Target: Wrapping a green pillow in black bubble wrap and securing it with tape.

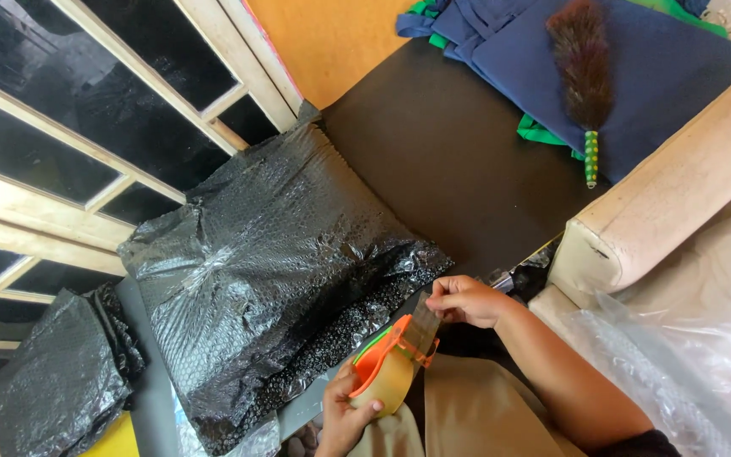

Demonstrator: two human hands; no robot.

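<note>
My left hand grips an orange tape dispenser with a roll of tan tape, low in the middle of the view. My right hand pinches the free end of the tape strip just above the dispenser. Both hands are right beside the near edge of a large parcel wrapped in black bubble wrap, which lies on a dark surface.
A second black-wrapped bundle lies at lower left by a wooden-framed glass panel. Folded navy cloth with a feather duster sits at top right. A beige cushioned armrest and clear plastic sheet are at right.
</note>
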